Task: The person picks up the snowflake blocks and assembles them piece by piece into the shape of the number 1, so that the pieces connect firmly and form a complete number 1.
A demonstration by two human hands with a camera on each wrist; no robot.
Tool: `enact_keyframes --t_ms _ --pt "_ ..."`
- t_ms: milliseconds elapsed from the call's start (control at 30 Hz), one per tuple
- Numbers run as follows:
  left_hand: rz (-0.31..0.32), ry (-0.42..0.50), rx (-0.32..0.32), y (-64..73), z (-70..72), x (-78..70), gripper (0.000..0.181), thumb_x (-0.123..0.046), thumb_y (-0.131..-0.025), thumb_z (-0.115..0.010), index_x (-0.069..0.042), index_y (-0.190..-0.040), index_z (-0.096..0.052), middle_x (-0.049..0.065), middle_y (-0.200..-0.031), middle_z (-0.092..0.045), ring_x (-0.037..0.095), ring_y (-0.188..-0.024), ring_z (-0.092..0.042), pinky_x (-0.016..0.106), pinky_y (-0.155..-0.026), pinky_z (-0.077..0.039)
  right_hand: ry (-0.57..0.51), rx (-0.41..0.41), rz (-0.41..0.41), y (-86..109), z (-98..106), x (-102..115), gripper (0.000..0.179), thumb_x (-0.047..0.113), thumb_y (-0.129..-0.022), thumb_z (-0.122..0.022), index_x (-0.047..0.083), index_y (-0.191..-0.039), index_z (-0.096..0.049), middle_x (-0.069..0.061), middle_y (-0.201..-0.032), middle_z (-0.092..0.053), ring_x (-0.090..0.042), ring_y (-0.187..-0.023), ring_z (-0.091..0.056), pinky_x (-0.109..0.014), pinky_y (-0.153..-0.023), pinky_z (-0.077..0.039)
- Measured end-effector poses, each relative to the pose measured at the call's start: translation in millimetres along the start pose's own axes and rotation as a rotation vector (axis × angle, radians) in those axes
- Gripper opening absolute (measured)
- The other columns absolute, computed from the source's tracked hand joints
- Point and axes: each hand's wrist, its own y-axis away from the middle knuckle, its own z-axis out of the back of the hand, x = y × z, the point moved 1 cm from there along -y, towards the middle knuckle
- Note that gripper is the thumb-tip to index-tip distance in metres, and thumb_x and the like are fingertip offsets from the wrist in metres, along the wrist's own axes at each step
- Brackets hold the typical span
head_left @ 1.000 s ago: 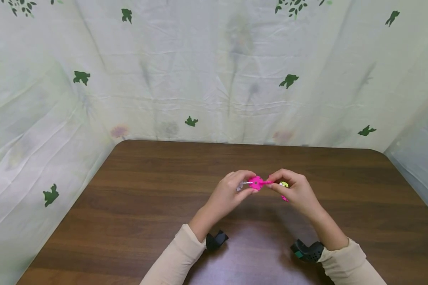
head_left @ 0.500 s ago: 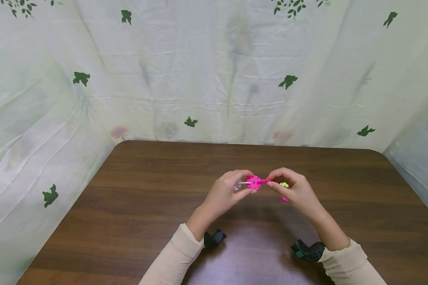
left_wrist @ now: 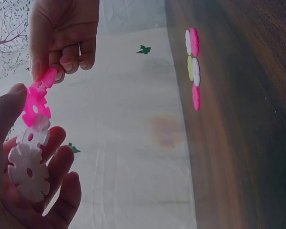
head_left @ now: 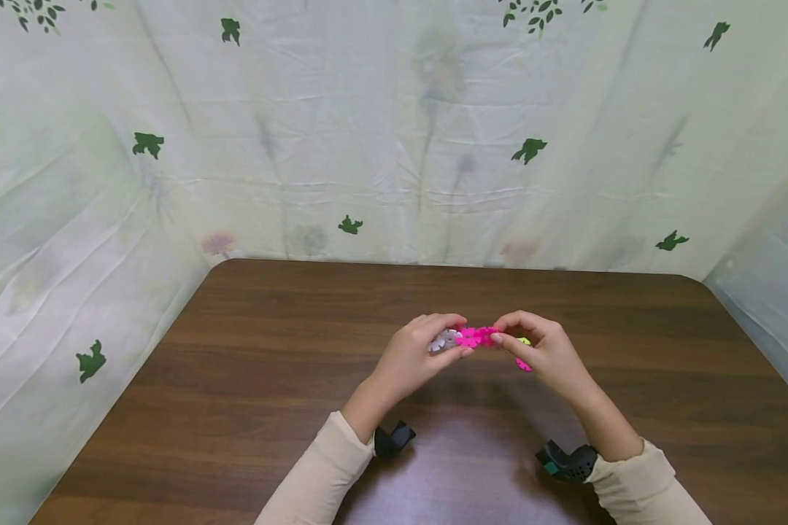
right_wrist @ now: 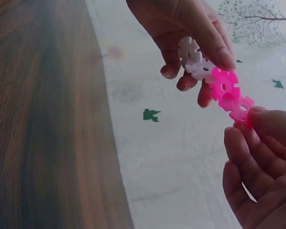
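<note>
By the left hand (head_left: 412, 356) the disc chain (right_wrist: 217, 87) is gripped near its middle, while the pink end disc (right_wrist: 237, 113) is pinched by the right hand (head_left: 546, 354); the chain is held above the table (head_left: 302, 408); if it were twisted or pressed askew there, a joint could be parted and pieces dropped; two white discs (left_wrist: 31, 187) and at least two pink are counted in it; on the table, five loose discs (left_wrist: 196, 98) are seen: two pink, two white, one yellow.

The left hand (head_left: 412, 359) and right hand (head_left: 543, 354) block both ends of the pink discs (head_left: 476, 337); beyond those discs, bench (head_left: 473, 295) lies open.
</note>
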Motion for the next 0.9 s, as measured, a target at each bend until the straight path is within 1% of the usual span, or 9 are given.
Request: enact_keyframes --t_ms 67,200,367,467,633,700,767,867,900 --pt "0.006 0.012 0.009 0.1 -0.2 0.1 0.036 -0.025 -0.075 -0.073 -0.009 -0.105 -0.063 -0.002 -0.097 -0.062 0.009 -0.086 -0.056 0.020 -0.074 -0.044 -0.005 0.006 -0.016 0.3 0.2 0.2 0.010 -0.009 -0.078 -0.062 -0.003 -0.087 -0.060 -0.013 -0.075 -0.060 -0.019 -0.060 -0.055 -0.026 -0.041 -0.038" --pt "-0.001 0.034 0.021 0.2 -0.7 0.4 0.039 -0.025 -0.074 -0.074 -0.009 -0.108 -0.062 -0.001 -0.100 -0.062 0.008 -0.086 -0.056 0.019 -0.075 -0.044 -0.017 0.022 -0.052 0.8 0.0 -0.3 0.009 -0.007 -0.080 -0.062 -0.004 -0.088 -0.059 -0.013 -0.074 -0.060 -0.017 -0.063 -0.058 -0.026 -0.043 -0.040" --pt "-0.053 0.033 0.001 -0.5 0.5 -2.0 0.043 -0.021 -0.069 -0.078 -0.007 -0.107 -0.062 0.000 -0.100 -0.062 0.010 -0.089 -0.057 0.022 -0.077 -0.043 -0.073 0.038 -0.056 0.7 -0.7 -6.0 0.009 -0.008 -0.080 -0.060 -0.005 -0.088 -0.058 -0.016 -0.072 -0.059 -0.011 -0.056 -0.055 -0.026 -0.039 -0.037" --pt "-0.084 0.040 -0.008 -1.0 0.5 -3.6 0.044 -0.018 -0.068 -0.079 -0.006 -0.107 -0.062 0.001 -0.100 -0.063 0.010 -0.089 -0.057 0.021 -0.078 -0.043 -0.122 0.046 -0.059 0.7 -1.1 -16.2 0.009 -0.008 -0.081 -0.060 -0.004 -0.089 -0.058 -0.016 -0.071 -0.058 -0.010 -0.053 -0.053 -0.028 -0.037 -0.033" --pt "-0.117 0.049 -0.016 -0.9 -1.2 -3.9 0.042 -0.017 -0.069 -0.079 -0.006 -0.106 -0.062 0.001 -0.098 -0.062 0.009 -0.087 -0.057 0.016 -0.076 -0.043 -0.172 0.052 -0.123 1.8 -3.2 -30.2 0.009 -0.002 -0.083 -0.060 -0.002 -0.091 -0.059 -0.012 -0.072 -0.061 -0.013 -0.056 -0.057 -0.026 -0.037 -0.031" --pt "-0.125 0.044 -0.016 -0.6 -2.5 -3.5 0.041 -0.017 -0.070 -0.078 -0.006 -0.106 -0.062 0.000 -0.097 -0.062 0.009 -0.084 -0.057 0.014 -0.074 -0.043 -0.202 0.059 -0.142 2.2 -4.7 -31.7 0.010 0.000 -0.084 -0.060 -0.004 -0.092 -0.058 -0.011 -0.074 -0.061 -0.016 -0.058 -0.059 -0.024 -0.041 -0.039" --pt "-0.130 0.038 -0.015 0.0 -3.7 -3.2 0.039 -0.018 -0.071 -0.077 -0.006 -0.105 -0.062 0.000 -0.095 -0.062 0.009 -0.082 -0.057 0.013 -0.073 -0.043 -0.241 0.068 -0.155 2.8 -6.5 -31.9 0.011 0.000 -0.084 -0.060 -0.006 -0.092 -0.057 -0.011 -0.075 -0.061 -0.019 -0.061 -0.061 -0.026 -0.050 -0.047" --pt "-0.134 0.024 -0.015 0.7 -5.0 -3.2 0.037 -0.018 -0.072 -0.076 -0.007 -0.104 -0.062 0.000 -0.093 -0.061 0.009 -0.079 -0.057 0.012 -0.071 -0.043 -0.298 0.082 -0.158 2.7 -9.1 -31.5 0.012 0.000 -0.085 -0.059 -0.010 -0.092 -0.056 -0.011 -0.078 -0.060 -0.020 -0.062 -0.061 -0.034 -0.061 -0.051" --pt "-0.134 0.019 -0.018 0.8 -5.2 -3.4 0.037 -0.018 -0.072 -0.076 -0.007 -0.104 -0.062 0.000 -0.093 -0.062 0.009 -0.078 -0.057 0.012 -0.070 -0.043 -0.309 0.086 -0.162 2.7 -9.8 -31.6 0.013 0.000 -0.085 -0.059 -0.010 -0.092 -0.056 -0.010 -0.079 -0.060 -0.020 -0.063 -0.061 -0.035 -0.062 -0.051"
